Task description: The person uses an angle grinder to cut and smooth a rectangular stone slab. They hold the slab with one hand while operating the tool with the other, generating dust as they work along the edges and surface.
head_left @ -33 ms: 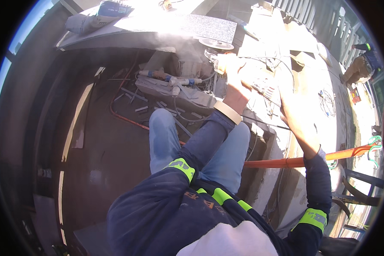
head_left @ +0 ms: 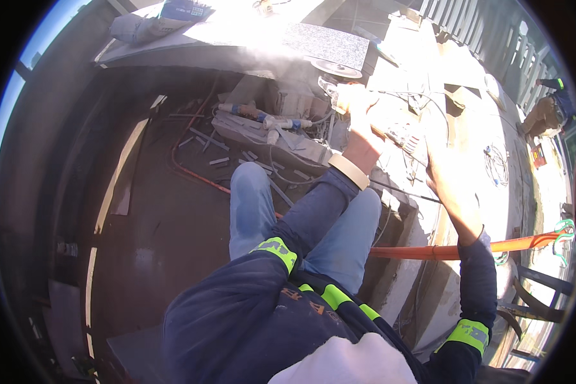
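An angle grinder (head_left: 398,136) lies under my hands, its round disc (head_left: 336,68) at the near edge of a speckled stone slab (head_left: 326,45). Pale dust hangs in the air to the left of the disc. My left hand (head_left: 361,115) is closed around the front of the grinder, close behind the guard. At the tool's rear end is my right hand (head_left: 443,169); strong sunlight bleaches its fingers, so their grip does not show. The disc's contact with the slab is partly lost in dust and glare.
Cable connectors (head_left: 262,118) rest on a ledge before me, with offcut strips (head_left: 219,161) scattered below. An orange strap (head_left: 448,251) runs by my right forearm. A bag (head_left: 160,22) lies on the slab's far left. Another person (head_left: 549,105) is at the far right.
The whole view has shifted slightly, so the slab, grinder and hands appear a little farther right. Both hands stay at the grinder, and the disc remains by the slab edge.
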Tool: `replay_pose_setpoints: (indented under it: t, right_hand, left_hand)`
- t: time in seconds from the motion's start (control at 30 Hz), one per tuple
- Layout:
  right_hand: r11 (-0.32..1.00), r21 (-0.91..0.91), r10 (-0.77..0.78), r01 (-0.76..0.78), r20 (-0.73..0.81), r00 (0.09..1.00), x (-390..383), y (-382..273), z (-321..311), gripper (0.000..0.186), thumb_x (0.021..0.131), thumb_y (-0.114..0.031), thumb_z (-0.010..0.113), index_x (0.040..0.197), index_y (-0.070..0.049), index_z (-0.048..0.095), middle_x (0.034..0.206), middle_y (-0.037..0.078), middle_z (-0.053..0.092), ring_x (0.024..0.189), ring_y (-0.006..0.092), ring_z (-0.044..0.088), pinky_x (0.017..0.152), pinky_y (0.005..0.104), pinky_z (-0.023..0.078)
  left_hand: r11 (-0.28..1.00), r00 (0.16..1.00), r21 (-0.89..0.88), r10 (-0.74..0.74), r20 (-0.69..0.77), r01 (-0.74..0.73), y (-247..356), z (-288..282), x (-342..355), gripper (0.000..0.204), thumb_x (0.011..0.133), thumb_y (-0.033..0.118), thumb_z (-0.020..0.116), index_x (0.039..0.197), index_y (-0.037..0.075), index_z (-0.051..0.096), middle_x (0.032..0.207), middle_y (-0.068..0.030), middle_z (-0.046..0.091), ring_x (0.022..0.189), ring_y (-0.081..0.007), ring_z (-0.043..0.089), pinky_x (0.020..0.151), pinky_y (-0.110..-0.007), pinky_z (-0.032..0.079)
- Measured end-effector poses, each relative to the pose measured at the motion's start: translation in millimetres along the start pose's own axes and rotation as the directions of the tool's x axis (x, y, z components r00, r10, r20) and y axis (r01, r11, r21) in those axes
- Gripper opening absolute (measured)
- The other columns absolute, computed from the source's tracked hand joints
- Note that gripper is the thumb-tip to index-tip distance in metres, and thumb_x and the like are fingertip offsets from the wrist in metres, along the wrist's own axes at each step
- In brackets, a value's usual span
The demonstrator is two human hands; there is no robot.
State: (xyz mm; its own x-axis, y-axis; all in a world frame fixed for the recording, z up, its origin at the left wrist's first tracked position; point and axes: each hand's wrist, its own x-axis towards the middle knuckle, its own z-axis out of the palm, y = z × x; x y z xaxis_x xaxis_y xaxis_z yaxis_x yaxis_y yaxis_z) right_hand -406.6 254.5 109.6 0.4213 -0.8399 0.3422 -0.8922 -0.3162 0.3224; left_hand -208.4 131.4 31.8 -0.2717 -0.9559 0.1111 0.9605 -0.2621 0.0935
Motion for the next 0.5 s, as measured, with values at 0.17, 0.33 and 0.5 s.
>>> replay_pose_setpoints:
  t: [0.17,0.33,0.5]
  right_hand:
    - [0.994,-0.042,0.108,-0.104,0.131,0.985,22,-6,8,0.066,0.083,-0.003,0.078,0.146,-0.004,0.061,0.091,0.019,0.074,0.083,0.0401,0.073,0.077,0.0497,0.059]
    - [0.995,-0.031,0.102,-0.098,0.177,0.979,29,-9,0,0.069,0.084,-0.002,0.077,0.150,-0.004,0.059,0.092,0.022,0.074,0.086,0.0421,0.073,0.077,0.0525,0.058]
    - [0.996,-0.016,0.093,-0.092,0.199,0.976,32,-13,-7,0.071,0.085,-0.002,0.076,0.153,-0.004,0.055,0.092,0.023,0.073,0.085,0.0430,0.072,0.076,0.0539,0.057]
  left_hand:
    - [0.997,0.999,-0.072,-0.004,-0.033,0.002,7,6,12,0.013,0.102,0.021,0.070,0.114,0.016,0.065,0.101,-0.0031,0.071,0.098,-0.0203,0.074,0.090,-0.044,0.064]
    - [0.999,0.995,-0.046,-0.031,-0.094,0.027,5,7,10,0.020,0.100,0.025,0.074,0.112,0.012,0.066,0.095,-0.0070,0.071,0.085,-0.0245,0.075,0.082,-0.046,0.066]
    - [0.997,1.000,-0.075,-0.005,-0.025,0.004,2,-11,16,0.018,0.101,0.026,0.072,0.110,0.012,0.066,0.094,-0.0062,0.071,0.086,-0.0220,0.073,0.083,-0.042,0.064]
